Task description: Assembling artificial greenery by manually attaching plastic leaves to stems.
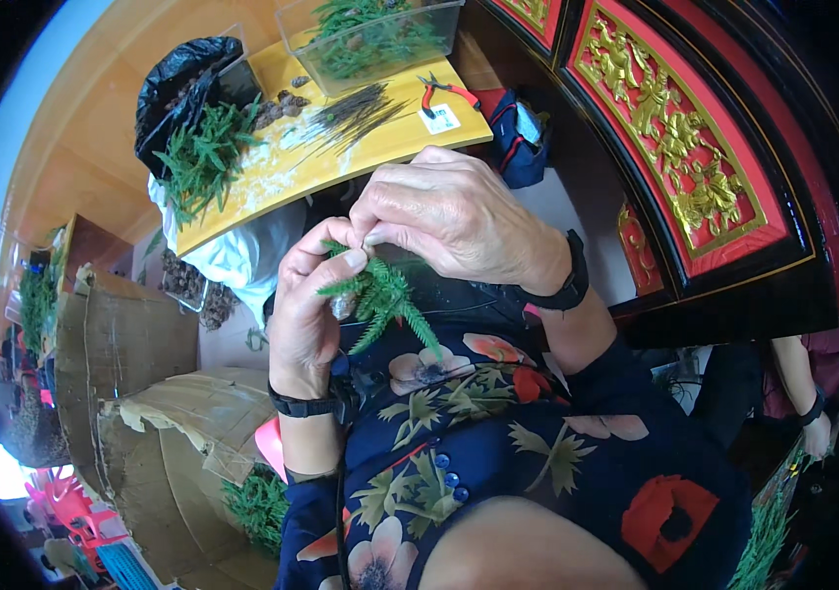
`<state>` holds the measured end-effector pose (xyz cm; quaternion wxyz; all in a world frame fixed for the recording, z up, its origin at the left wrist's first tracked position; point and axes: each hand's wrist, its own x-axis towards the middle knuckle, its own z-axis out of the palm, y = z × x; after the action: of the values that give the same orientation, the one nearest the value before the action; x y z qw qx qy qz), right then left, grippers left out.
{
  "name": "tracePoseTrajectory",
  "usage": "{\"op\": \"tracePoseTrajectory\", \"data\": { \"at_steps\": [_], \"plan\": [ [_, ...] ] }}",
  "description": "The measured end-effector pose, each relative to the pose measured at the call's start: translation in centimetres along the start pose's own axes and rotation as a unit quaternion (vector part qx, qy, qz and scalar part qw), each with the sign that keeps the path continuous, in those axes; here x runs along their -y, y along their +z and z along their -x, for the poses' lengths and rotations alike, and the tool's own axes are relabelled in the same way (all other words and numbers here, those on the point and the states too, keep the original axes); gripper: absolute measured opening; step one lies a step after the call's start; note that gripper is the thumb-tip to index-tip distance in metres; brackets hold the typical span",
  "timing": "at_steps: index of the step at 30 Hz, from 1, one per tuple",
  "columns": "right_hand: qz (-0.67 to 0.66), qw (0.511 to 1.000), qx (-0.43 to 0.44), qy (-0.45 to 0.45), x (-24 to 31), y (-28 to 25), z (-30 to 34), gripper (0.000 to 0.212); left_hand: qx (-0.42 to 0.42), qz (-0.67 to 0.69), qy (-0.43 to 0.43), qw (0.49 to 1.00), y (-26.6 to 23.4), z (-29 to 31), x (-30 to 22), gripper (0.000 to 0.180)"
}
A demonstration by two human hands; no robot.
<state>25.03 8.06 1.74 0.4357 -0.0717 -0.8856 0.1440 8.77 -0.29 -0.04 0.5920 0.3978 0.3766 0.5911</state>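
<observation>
My left hand (pixel 303 295) is closed around the base of a green artificial evergreen sprig (pixel 387 303), whose leaves spread out below my fingers. A pale, roundish piece (pixel 344 305) shows beside the sprig under my left thumb; its kind is unclear. Fingers bent, my right hand (pixel 459 214) pinches at the top of the sprig's stem, right against my left fingertips. Whatever thin part lies in that pinch is mostly hidden. Both hands are in front of my body, just off the near edge of the yellow table (pixel 405 141).
On the table lie dark wires (pixel 356 116), red-handled pliers (pixel 429 96), pinecones (pixel 287 108), loose sprigs (pixel 205 157), a black bag (pixel 174 98) and a clear bin (pixel 380 77). Cardboard boxes (pixel 129 339) stand left, a carved panel (pixel 695 147) right. Another person's hand (pixel 817 436) shows lower right.
</observation>
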Motion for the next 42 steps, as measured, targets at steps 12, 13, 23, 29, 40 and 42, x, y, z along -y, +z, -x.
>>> {"op": "tracePoseTrajectory", "data": {
  "at_steps": [12,13,23,29,40,42],
  "plan": [
    [0.062,0.997,-0.017,0.045,0.1,0.6,0.0,0.007,-0.046,-0.277,0.121,0.952,0.3,-0.1,0.1,0.008],
    [0.062,0.997,-0.017,0.046,0.2,0.6,0.0,0.007,-0.047,-0.237,0.086,0.967,0.4,0.0,0.0,0.009],
    [0.037,0.995,-0.031,0.082,0.2,0.4,0.1,0.008,-0.029,-0.111,0.019,0.993,0.3,-0.4,0.5,0.013],
    [0.076,0.993,-0.042,0.085,-0.6,0.1,0.0,0.008,-0.051,-0.184,0.031,0.981,0.9,-0.5,1.1,0.014],
    [-0.065,0.99,0.026,0.12,-0.8,-0.2,0.4,0.01,-0.066,-0.118,0.033,0.99,0.4,-0.3,0.8,0.014],
    [-0.073,0.99,0.021,0.121,-0.8,-0.2,0.4,0.01,-0.066,-0.14,0.035,0.987,0.6,-0.2,0.7,0.014]
  ]
}}
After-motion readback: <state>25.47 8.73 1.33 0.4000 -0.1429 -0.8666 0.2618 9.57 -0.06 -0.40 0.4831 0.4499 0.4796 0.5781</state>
